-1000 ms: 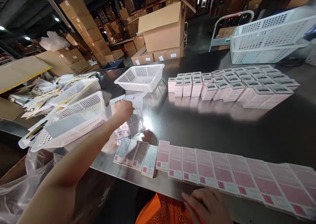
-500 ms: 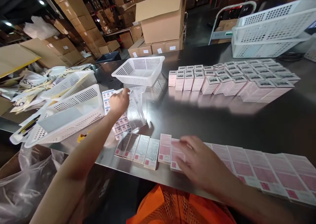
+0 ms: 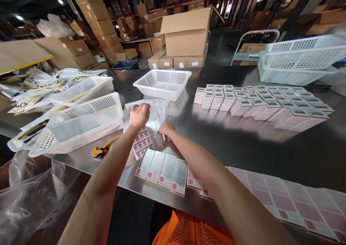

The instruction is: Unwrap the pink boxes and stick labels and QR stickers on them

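Observation:
My left hand [image 3: 140,115] is closed at the top of a stack of thin sheets, fingers pinched on a translucent sticker sheet [image 3: 154,118]. At that sheet's right edge, my right hand [image 3: 167,127] is also closed, its fingertips partly hidden. Underneath lies a sheet of QR-code labels [image 3: 142,143], partly covered. Just in front, several flat cartons [image 3: 165,169] with a shiny face lie side by side. More pink-and-white cartons [image 3: 281,196] continue the row to the right, some behind my right forearm.
White perforated baskets [image 3: 162,90] stand behind the sheets and to the left [image 3: 89,129]. A yellow tape dispenser [image 3: 101,150] lies near my left forearm. Upright pink boxes [image 3: 259,108] stand in rows at the right. Stacked baskets [image 3: 300,65] occupy the back right.
My right hand has moved from the carton row up and left to the sheets. My left hand stays at the sheets' top, where the translucent sheet now covers more of the QR labels.

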`<state>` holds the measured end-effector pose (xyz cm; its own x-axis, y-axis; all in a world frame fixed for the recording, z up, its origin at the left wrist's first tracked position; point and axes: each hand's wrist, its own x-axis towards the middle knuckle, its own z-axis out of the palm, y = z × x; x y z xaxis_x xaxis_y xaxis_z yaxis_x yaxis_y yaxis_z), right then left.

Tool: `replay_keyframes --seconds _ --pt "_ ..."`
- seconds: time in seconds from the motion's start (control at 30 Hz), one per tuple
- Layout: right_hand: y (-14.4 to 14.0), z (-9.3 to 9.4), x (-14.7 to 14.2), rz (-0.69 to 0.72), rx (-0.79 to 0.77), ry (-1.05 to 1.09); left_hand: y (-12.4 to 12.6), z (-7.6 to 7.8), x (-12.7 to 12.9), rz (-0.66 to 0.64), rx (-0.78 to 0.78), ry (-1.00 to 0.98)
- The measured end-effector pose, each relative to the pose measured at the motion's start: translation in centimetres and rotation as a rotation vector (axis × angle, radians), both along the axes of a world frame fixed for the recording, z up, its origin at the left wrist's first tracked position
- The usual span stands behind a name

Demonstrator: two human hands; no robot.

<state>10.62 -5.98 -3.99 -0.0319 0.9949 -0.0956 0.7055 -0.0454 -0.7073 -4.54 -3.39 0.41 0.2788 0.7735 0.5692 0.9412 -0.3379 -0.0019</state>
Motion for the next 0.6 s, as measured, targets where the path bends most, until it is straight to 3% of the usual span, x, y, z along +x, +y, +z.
replay_keyframes --seconds 0.13,0.27,0.43,0.6 --pt "1.2 0.4 4.2 0.008 -0.215 -0.092 1.2 -0.3 -0.9 -0.017 -0.03 -0.06" --pt "1.0 0.7 8.1 -0.035 -0.258 -0.109 2.6 -0.7 -0.5 -0.011 -0.07 -0.12" --pt "-1.6 1.7 13.7 -0.174 -0.179 -0.05 3.1 -1.9 1.7 -0.092 -0.15 -0.191" --pt "-7.4 4.2 22.3 -0.425 0.059 0.09 1.8 -3.4 2.7 -0.262 -0.16 -0.277"
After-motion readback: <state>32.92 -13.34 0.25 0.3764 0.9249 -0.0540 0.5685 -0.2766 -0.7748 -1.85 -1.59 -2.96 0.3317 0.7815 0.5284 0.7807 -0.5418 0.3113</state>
